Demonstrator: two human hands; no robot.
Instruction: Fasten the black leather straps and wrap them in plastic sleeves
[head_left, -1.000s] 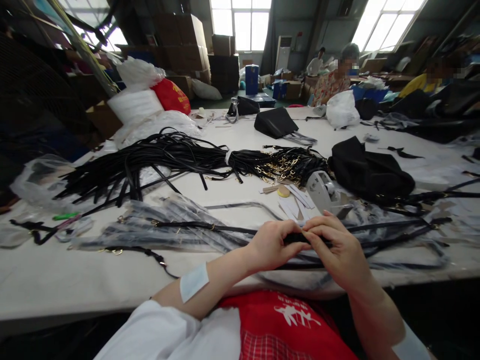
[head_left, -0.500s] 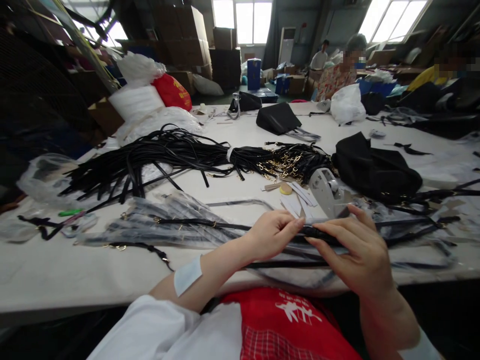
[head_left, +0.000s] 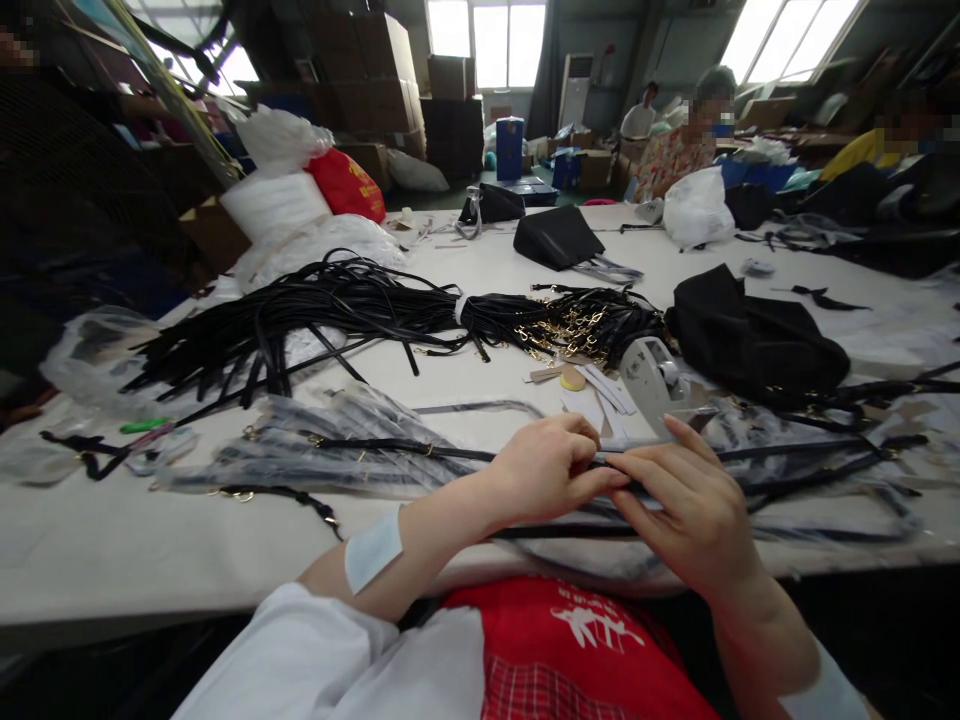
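Note:
A black strap [head_left: 461, 453] with gold clasps runs across the table near its front edge. My left hand [head_left: 551, 468] is closed around it, thumb and fingers pinched together. Right beside it, my right hand [head_left: 686, 500] pinches the same strap, its index finger and thumb close to the left fingertips and another finger raised. The bit of strap between the fingertips is mostly hidden. Just beyond the hands stands a white tape dispenser [head_left: 651, 385]. Straps in clear plastic sleeves [head_left: 300, 465] lie under and to the left of the held strap.
A tied bundle of black straps [head_left: 360, 310] with gold hooks lies across the table [head_left: 112, 560]. Black bags [head_left: 750, 335] sit at the right and a black bag [head_left: 559, 238] farther back. Paper strips [head_left: 600, 395] lie near the dispenser. Other people [head_left: 675, 150] are behind the table.
My right hand has moved left along the strap, closing the gap to my left hand. The left fingers have curled in slightly.

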